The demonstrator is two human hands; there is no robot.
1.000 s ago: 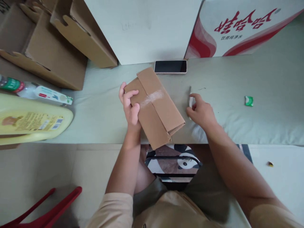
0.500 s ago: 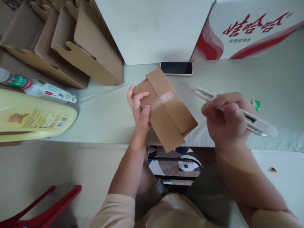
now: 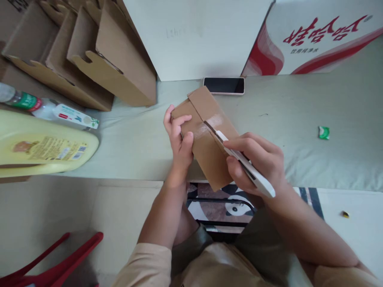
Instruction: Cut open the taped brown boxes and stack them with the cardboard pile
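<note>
My left hand point(image 3: 181, 139) grips a small brown cardboard box point(image 3: 209, 159) by its left end, thumb and a finger on the top face. A strip of clear tape point(image 3: 214, 120) crosses the seam between the box's flaps. In my right hand point(image 3: 260, 161) is a white utility knife point(image 3: 242, 159), its dark blade out. The blade's tip is at the seam beside the tape; how deep it goes I cannot tell. The box is tilted and reaches past the table's front edge.
Behind the box lies a phone point(image 3: 224, 85), near a white carton point(image 3: 197, 40) and a red-and-white carton point(image 3: 317, 44). Cardboard holders point(image 3: 128, 59), a plastic bottle point(image 3: 44, 108) and a yellow jug point(image 3: 50, 143) stand or lie left. A green wrapper point(image 3: 323, 132) lies right.
My right hand has moved left and toward me, bringing the knife from beside the box onto its taped seam. The left hand still holds the box, nearly unmoved.
</note>
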